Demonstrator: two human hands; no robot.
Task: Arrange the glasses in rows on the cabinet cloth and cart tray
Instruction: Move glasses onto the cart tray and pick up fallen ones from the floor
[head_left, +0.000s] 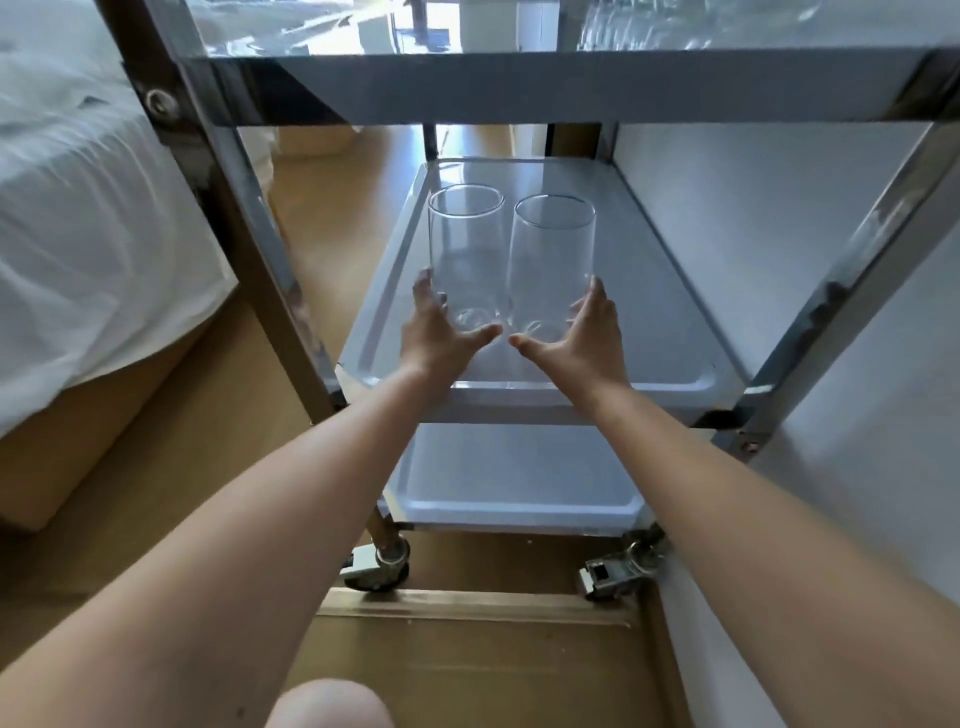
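Note:
Two clear, empty tumblers stand side by side over the middle tray of a metal cart. My left hand wraps the base of the left glass. My right hand wraps the base of the right glass. The two glasses touch or nearly touch near their bases. Whether they rest on the tray or hang just above it I cannot tell. Both thumbs point toward each other in front of the glasses.
The cart's top tray hangs just above the glasses, with more glassware blurred on it at the upper right. A bare bottom tray lies below. Chrome posts frame both sides. A white bed is left, a white wall right, castors on the wooden floor.

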